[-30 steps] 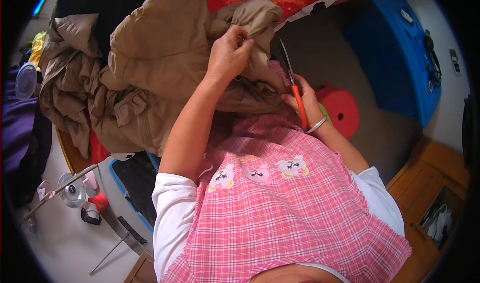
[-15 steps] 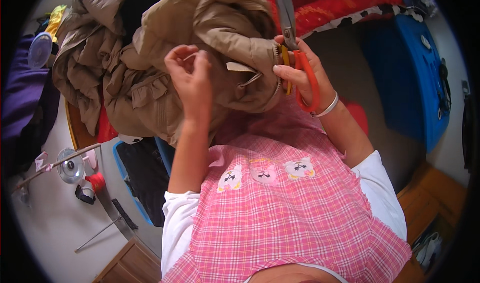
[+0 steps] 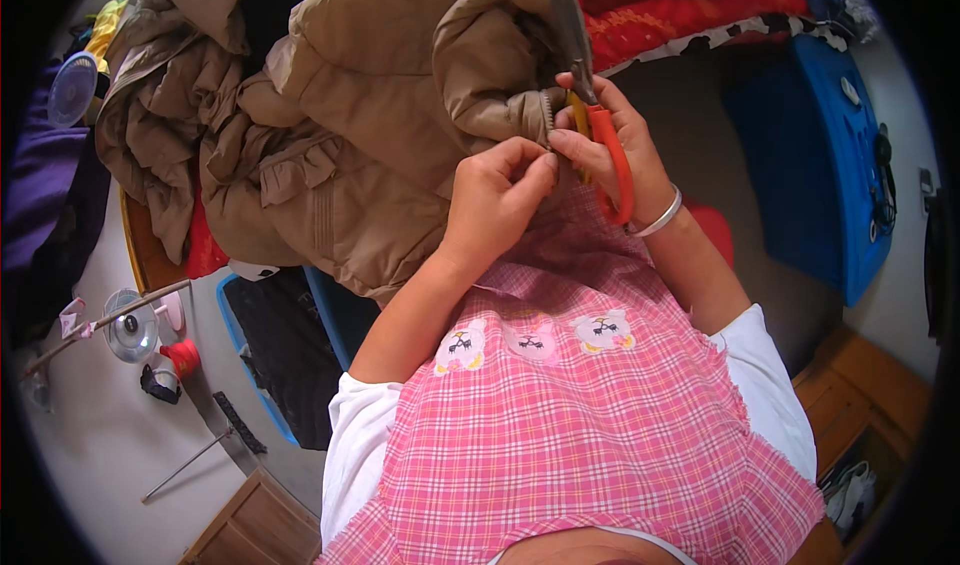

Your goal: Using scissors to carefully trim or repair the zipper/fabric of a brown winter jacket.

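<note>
Your right hand (image 3: 637, 157) grasps orange-handled scissors (image 3: 603, 123) beside the zipper (image 3: 547, 111) of a tan padded jacket (image 3: 385, 155). Your left hand (image 3: 492, 193) pinches thumb to forefinger nearby, any held item indiscernible.

My feed shows a puffy tan fabric garment (image 3: 365, 105) toward eleven o'clock, orange-handled metal scissors (image 3: 604, 125) at one. A pink-and-white plaid cloth apron (image 3: 575, 415) fills five.
</note>
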`<state>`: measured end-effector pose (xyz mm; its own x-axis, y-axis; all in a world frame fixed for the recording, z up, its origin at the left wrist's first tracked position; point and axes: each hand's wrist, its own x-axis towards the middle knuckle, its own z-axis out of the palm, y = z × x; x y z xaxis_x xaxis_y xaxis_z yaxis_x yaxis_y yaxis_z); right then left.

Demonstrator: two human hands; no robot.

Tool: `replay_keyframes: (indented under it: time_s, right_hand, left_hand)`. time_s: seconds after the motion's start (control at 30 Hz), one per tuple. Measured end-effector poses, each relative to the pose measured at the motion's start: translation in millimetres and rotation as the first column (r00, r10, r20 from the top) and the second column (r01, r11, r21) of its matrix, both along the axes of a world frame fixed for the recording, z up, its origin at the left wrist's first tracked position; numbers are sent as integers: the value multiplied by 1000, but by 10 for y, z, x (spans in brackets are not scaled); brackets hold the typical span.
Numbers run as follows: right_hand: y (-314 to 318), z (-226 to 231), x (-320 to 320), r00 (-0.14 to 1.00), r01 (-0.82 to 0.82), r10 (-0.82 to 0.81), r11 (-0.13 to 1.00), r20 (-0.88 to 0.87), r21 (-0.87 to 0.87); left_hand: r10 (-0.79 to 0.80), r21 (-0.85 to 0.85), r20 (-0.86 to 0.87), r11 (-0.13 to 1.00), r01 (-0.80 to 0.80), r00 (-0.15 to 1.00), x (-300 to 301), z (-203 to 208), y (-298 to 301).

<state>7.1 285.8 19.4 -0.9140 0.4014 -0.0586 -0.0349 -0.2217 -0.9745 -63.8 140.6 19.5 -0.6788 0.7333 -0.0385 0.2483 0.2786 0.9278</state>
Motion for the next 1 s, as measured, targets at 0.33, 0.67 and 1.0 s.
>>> replay_keyframes:
  time_s: [0.33,0.67,1.0]
  right_hand:
    - [-5,-24,194,999,-37,36,999,35,14]
    - [59,-30,119,999,50,-50,998,-7,48]
    - [243,-62,213,998,21,-26,997,55,79]
  left_hand:
    - [-26,254,664,948,-193,748,-61,-22,63]
    - [-74,261,655,956,-133,752,-31,-94,42]
    - [-238,373,855,899,-229,461,-38,-155,69]
